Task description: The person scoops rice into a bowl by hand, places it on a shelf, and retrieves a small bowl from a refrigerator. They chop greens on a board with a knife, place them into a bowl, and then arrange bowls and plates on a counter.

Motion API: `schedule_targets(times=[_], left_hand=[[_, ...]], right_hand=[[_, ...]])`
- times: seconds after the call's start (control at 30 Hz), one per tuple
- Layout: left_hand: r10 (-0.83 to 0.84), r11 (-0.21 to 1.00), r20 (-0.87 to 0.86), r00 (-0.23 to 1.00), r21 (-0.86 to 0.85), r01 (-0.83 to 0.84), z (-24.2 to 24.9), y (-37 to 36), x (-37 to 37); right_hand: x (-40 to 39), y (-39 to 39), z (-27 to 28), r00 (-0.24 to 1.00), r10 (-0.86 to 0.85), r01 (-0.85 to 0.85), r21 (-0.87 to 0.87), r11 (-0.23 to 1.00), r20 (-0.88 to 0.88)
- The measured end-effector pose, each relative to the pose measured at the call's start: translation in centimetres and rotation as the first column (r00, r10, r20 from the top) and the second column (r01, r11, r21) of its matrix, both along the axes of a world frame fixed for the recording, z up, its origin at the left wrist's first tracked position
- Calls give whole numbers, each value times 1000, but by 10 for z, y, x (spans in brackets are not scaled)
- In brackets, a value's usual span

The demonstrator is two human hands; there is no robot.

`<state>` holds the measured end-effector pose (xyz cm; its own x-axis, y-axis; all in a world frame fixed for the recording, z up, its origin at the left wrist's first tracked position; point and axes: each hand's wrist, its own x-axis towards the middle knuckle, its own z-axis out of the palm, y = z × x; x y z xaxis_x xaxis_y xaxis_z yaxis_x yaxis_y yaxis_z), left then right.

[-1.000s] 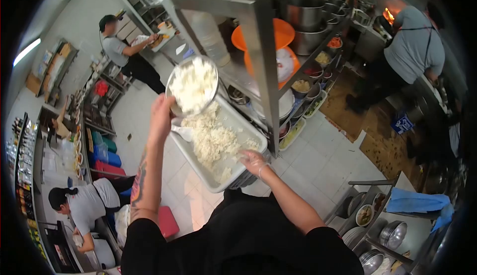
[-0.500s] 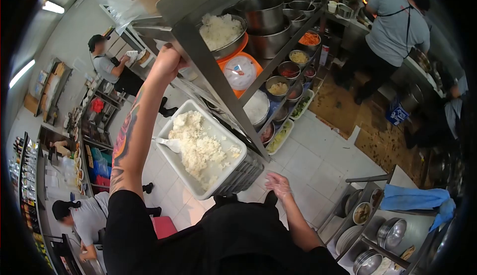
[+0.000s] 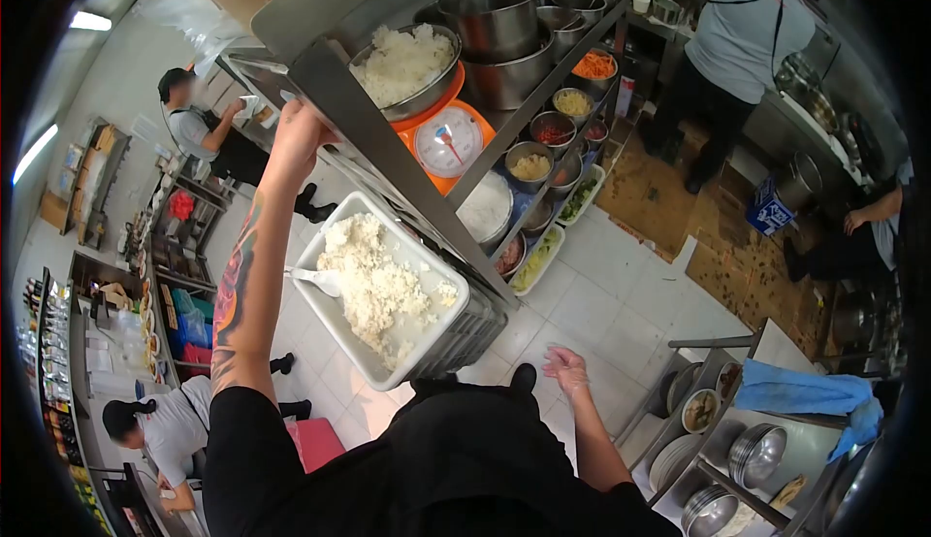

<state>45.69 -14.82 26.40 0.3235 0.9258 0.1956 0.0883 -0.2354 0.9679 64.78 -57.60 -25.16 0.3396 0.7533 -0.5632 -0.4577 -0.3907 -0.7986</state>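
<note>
My left hand (image 3: 299, 134) is raised with curled fingers beside the metal shelf frame (image 3: 339, 115). What it grips there is hidden. Lower down, my right hand (image 3: 564, 370) hangs over the floor in a clear plastic glove, fingers apart and holding nothing. Between my arms, a pale plastic tub (image 3: 441, 319) of cooked rice (image 3: 373, 280) rests on top of stacked grey baskets (image 3: 475, 328). A white rice paddle (image 3: 315, 280) lies in the tub, its handle over the left rim. On the shelf, a steel bowl (image 3: 427, 100) of rice sits on an orange dial scale (image 3: 449, 141).
Steel pots (image 3: 490, 18) and several ingredient bowls (image 3: 530, 166) fill the shelving. A co-worker (image 3: 737, 32) stands at the stove, and others work at left. Cardboard (image 3: 669, 183) covers part of the floor. At lower right stands a rack with steel bowls (image 3: 756, 455) and a blue cloth (image 3: 805, 387).
The view has shifted, so the shelf and tub sit slightly further left. My right hand has moved a little right, fingers spread. The scale's dial is now readable, its glare gone.
</note>
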Motion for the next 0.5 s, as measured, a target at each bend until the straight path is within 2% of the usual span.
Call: schedule_targets(times=[0.17,0.23,0.27,0.33,0.37,0.43,0.47,0.5], left_hand=[[23,999,-54,998,45,-20,-5,24,-18],[-13,999,-48,999,44,15,-2,24,-16],[-70,997,-51,996,6,71,-3,25,-13],[-101,995,-59,993,-27,100,-5,21,-4],[-132,990,-68,989,-54,129,-5,20,3],[-149,986,-24,989,-86,146,-3,20,-5],[-175,981,-17,984,-86,173,-2,29,-25],[-215,973,-13,977,-88,213,-2,39,-46]], right_hand=[[-22,15,14,999,34,-33,19,999,-4],[-30,24,24,990,128,-126,-29,992,63],[-35,30,28,990,122,-120,-32,992,66],[-46,41,46,963,186,-195,26,981,194],[-52,46,55,966,167,-174,19,984,199],[-62,62,85,982,137,-157,158,975,129],[-67,71,113,985,107,-128,158,979,136],[-72,76,149,970,211,-233,208,950,120]])
